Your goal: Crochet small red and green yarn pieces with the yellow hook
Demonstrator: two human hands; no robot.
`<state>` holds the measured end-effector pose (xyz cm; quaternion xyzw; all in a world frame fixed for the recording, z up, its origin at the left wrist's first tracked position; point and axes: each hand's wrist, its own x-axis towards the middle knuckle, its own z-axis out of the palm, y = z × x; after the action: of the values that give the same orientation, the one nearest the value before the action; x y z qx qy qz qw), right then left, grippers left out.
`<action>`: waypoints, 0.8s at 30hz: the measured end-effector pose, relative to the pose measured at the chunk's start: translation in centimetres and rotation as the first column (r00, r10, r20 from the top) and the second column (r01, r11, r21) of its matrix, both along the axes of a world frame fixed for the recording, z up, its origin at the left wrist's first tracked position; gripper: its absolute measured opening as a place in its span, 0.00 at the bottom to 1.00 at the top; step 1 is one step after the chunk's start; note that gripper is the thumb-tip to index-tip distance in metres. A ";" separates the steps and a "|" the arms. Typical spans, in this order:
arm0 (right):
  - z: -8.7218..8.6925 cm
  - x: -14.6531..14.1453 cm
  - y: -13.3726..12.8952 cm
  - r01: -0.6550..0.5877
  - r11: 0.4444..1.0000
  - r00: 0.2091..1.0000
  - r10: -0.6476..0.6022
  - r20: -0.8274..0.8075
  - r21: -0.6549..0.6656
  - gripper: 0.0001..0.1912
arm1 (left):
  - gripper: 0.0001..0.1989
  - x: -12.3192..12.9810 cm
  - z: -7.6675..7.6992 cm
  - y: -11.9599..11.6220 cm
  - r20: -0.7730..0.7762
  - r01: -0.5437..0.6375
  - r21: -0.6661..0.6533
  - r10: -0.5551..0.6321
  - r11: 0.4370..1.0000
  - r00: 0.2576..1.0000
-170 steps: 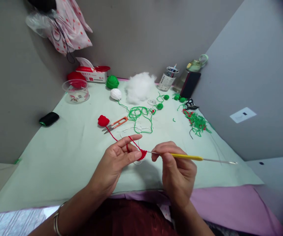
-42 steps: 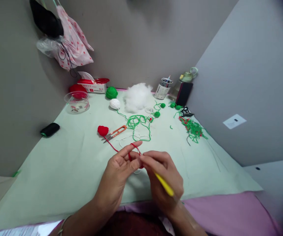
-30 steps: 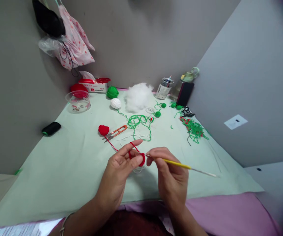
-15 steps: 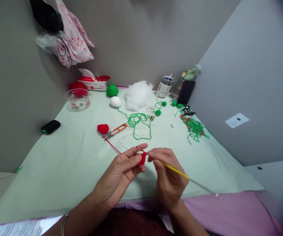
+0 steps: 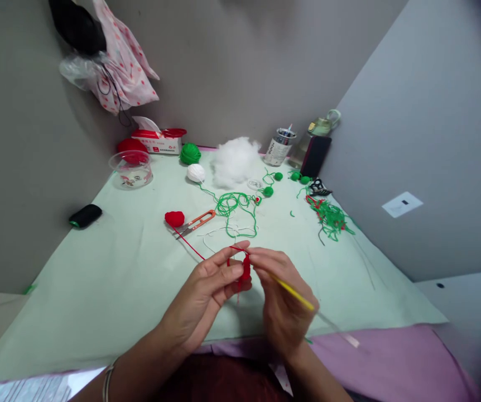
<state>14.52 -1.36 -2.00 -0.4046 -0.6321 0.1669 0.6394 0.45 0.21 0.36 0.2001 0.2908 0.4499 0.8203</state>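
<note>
Sitting at the left, the small red ball lies clear of both hands, which probably lets its strand run freely to the fingers. Orange-handled snips lie just beside it, seemingly within easy reach. The left hand is narrow, its thumb and fingers pinching the red crochet piece above the cloth; the raised forefinger carries the strand, likely to keep it taut. Touching the piece from its other side, the right hand is closed around the yellow-handled hook like a pen, presumably for fine control. The handle slants down and away, so its far end clears the work; the working tip is hidden by the fingers. Farther right, a tangle of green and red scraps lies well apart, perhaps so loose ends don't catch.
</note>
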 end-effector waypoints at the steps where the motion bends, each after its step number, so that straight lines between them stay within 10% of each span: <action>1: 0.2 0.0 0.2 -0.046 0.996 0.995 0.039 -0.091 -0.072 0.13 | 0.20 -0.1 0.1 0.1 0.008 0.001 -0.004 -0.001 1.000 1.000; 9: 1.9 0.5 1.1 -0.420 0.870 0.815 0.237 -0.529 -0.258 0.12 | 0.22 -1.0 1.1 0.2 -0.118 -0.039 0.075 0.048 0.996 0.992; 13: 1.9 0.5 0.0 -0.150 0.982 0.986 0.140 -0.089 -0.115 0.12 | 0.24 -1.1 1.2 0.0 -0.213 -0.108 0.177 0.145 0.978 0.966; 17: 0.9 0.3 -0.5 -0.002 0.985 0.912 -0.069 0.405 0.172 0.17 | 0.25 -0.7 0.8 -0.1 -0.128 -0.138 0.105 0.151 0.985 0.980; 24: 1.5 0.8 0.1 -0.191 0.970 0.961 0.153 -0.229 -0.152 0.13 | 0.19 -1.0 0.6 0.3 -0.089 -0.037 0.038 0.040 0.999 0.995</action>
<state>15.30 -1.23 -0.53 -0.3812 -0.5751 0.3188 0.6498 -0.53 0.50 0.92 0.2293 0.3230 0.4613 0.7939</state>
